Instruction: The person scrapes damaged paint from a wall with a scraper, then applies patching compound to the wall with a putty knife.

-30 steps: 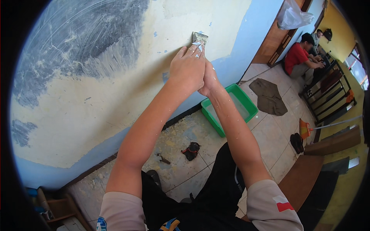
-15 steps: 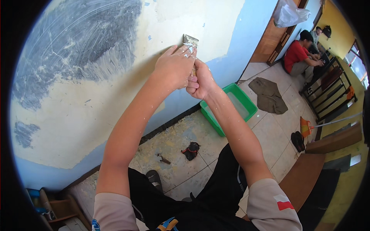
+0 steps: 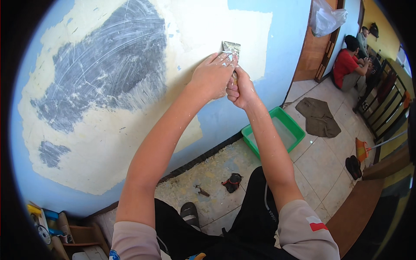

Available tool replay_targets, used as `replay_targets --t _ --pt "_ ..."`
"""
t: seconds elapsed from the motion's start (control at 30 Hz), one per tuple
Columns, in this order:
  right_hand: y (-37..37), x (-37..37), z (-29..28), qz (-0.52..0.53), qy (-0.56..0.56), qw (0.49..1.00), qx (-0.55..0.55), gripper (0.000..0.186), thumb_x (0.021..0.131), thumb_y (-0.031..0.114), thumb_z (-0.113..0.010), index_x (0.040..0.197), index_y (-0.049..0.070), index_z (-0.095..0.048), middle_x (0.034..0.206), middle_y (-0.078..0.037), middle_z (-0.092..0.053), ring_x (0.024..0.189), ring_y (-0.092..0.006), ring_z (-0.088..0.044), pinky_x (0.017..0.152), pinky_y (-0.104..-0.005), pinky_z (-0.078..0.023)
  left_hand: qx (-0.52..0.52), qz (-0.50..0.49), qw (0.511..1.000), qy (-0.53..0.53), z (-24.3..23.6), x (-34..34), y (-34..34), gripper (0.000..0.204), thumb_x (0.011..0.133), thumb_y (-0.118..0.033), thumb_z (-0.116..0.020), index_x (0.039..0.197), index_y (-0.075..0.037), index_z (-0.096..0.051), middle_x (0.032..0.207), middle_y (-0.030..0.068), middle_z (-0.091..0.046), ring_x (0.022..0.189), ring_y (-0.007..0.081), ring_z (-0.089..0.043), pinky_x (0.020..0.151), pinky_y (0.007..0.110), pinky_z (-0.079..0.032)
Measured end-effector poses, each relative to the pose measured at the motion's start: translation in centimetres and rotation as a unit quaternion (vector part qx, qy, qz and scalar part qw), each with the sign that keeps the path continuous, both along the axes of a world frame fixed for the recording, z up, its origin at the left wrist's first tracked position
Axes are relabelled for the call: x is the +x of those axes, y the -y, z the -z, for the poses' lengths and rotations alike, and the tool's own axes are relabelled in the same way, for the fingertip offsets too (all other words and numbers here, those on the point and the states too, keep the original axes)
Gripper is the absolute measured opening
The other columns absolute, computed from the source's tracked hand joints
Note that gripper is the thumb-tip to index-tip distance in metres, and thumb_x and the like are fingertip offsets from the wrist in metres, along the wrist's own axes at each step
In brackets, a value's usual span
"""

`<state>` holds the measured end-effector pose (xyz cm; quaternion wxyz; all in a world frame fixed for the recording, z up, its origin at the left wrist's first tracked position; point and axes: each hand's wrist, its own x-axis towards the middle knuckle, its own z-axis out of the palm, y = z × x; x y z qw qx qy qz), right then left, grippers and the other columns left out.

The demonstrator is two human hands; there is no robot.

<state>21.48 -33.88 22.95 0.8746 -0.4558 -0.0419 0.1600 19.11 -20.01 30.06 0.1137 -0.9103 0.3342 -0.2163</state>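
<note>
My right hand is wrapped round the handle of a metal paint scraper, its blade against the cream patch on the pale blue wall. My left hand lies over the scraper, fingers together near the blade. Paint flakes cling to both hands and forearms. Left of the scraper is a large scuffed dark grey area in the cream. Below on the right, a green plastic tub with cloudy liquid stands on the floor.
Flakes, a dark small object and a brown cloth lie on the tiles. Right are black railings, a broom, sandals and two seated people. A plastic bag hangs by the door. Lower left is a wooden shelf.
The view has shifted, showing more of the left wall. Both hands and the scraper have moved slightly over the cream patch; the right hand's curled fingers show more than a second ago.
</note>
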Motion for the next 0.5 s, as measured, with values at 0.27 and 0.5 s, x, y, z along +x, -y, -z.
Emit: replay_targets --t 0.27,0.5 --pt "0.2 1.7 6.8 -0.076 0.297 0.868 -0.392 0.061 0.096 0.061 -0.057 0.066 0.008 -0.053 0.059 -0.003 -0.051 0.050 -0.0140 -0.049 0.044 -0.0313 -0.037 0.027 -0.020 0.994 -0.107 2.8 -11.9 -4.2 0.096 0.079 -0.021 -0.075 0.158 0.002 -0.026 0.161 0.0190 -0.036 0.149 0.0287 -0.035 0.127 0.043 -0.022" --pt "-4.0 -1.3 11.2 -0.344 0.242 0.539 -0.730 0.055 0.080 0.062 -0.074 0.076 0.007 -0.071 0.069 -0.006 -0.062 0.065 -0.0227 -0.062 0.060 -0.0392 -0.051 0.031 -0.144 0.791 -0.594 7.3 -15.2 -11.5 0.083 0.090 -0.053 -0.068 0.155 -0.007 -0.042 0.153 0.0218 -0.048 0.142 0.0348 -0.046 0.118 0.043 -0.036"
